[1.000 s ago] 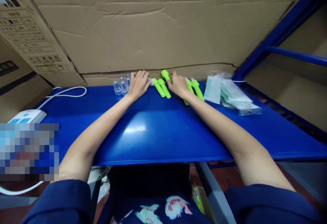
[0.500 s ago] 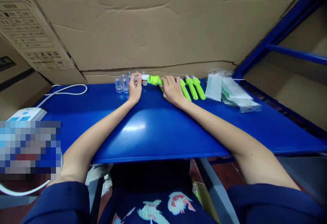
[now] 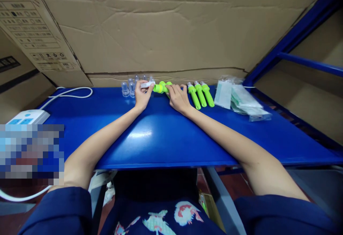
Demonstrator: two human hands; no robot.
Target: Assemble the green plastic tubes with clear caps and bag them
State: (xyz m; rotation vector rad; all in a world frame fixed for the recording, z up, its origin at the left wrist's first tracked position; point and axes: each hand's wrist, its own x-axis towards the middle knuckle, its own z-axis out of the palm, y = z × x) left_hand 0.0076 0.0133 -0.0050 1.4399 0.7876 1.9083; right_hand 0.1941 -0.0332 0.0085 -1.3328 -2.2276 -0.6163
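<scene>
My right hand (image 3: 177, 97) grips a bright green pen-shaped piece (image 3: 160, 87) held sideways at the back of the blue table (image 3: 160, 135). My left hand (image 3: 142, 94) pinches a small clear cap (image 3: 147, 84) against the green piece's left end. Three more green pieces (image 3: 200, 94) lie side by side just right of my right hand. Several clear caps (image 3: 128, 88) stand left of my left hand, by the cardboard wall.
A pile of clear plastic packets (image 3: 241, 99) lies at the right. A white power strip (image 3: 28, 116) and its cable (image 3: 66, 93) sit at the left. Cardboard boxes (image 3: 160, 28) wall the back. A blue rack frame (image 3: 294, 49) rises on the right.
Both hands drew back slightly from the wall. My right hand lifted one green piece and turned it sideways; my left hand picked up a clear cap and brought it to the piece's end.
</scene>
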